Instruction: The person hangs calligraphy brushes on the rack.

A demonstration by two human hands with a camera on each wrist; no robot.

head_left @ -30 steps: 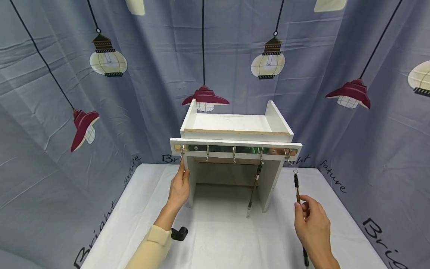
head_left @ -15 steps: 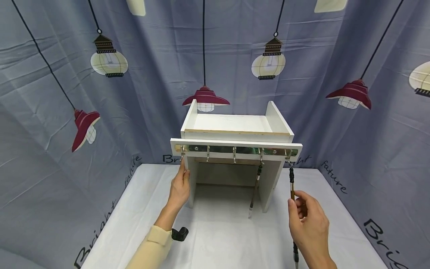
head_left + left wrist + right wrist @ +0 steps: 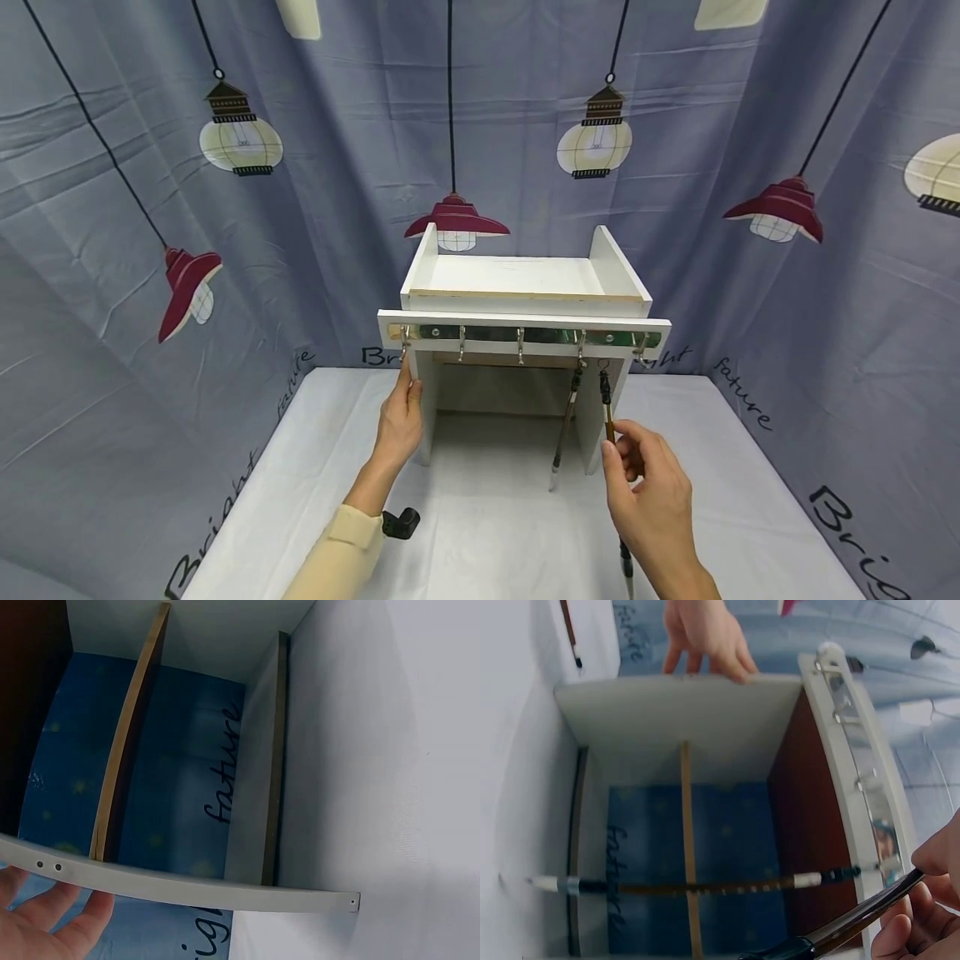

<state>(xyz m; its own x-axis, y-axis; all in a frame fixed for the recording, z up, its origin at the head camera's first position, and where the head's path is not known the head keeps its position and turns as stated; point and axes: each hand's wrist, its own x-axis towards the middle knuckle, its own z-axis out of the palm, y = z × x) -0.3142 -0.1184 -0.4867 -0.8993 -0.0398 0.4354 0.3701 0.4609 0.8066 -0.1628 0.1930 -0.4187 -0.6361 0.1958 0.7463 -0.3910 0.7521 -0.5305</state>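
Brush (image 3: 609, 429), pinched in the right hand (image 3: 651, 500), looks nearly upright to me in the head view, its ring end just below the rail (image 3: 491, 333), between the two rightmost hooks (image 3: 641, 346), while the left hand (image 3: 400, 421), well apart from it, rests straight fingers on the stand (image 3: 525, 304). The left wrist view shows those fingers at the stand's edge; the right wrist view shows the pinch near a hung brush (image 3: 739, 886)

One brush (image 3: 566, 427) hangs from the rail (image 3: 491, 334), left of another brush (image 3: 608, 408).
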